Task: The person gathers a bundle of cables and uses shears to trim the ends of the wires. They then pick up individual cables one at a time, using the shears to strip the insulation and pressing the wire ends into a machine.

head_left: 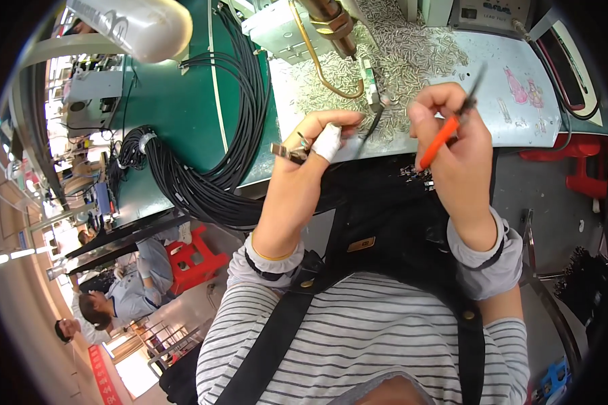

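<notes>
My left hand [311, 145] is closed at the table's front edge, with a white wrap [327, 142] on one digit. A small brass-coloured metal-ended piece [287, 154] sticks out of it; the rest is hidden by the fingers. Close to its fingertips a short black cable [373, 127] hangs below a small green-and-white part [370, 82] under the machine's metal head [334, 30]. My right hand [456, 128], further right, is curled round an orange-handled tool [439, 143]. Its dark, thin end points up and is blurred, so its kind is unclear.
Many small metal pins [398, 40] cover the work plate [513, 74]. A thick bundle of black cables [206, 185] curves over the green mat [175, 101] at left. Red stools [196, 260] stand on the floor; a seated person [132, 290] is at lower left.
</notes>
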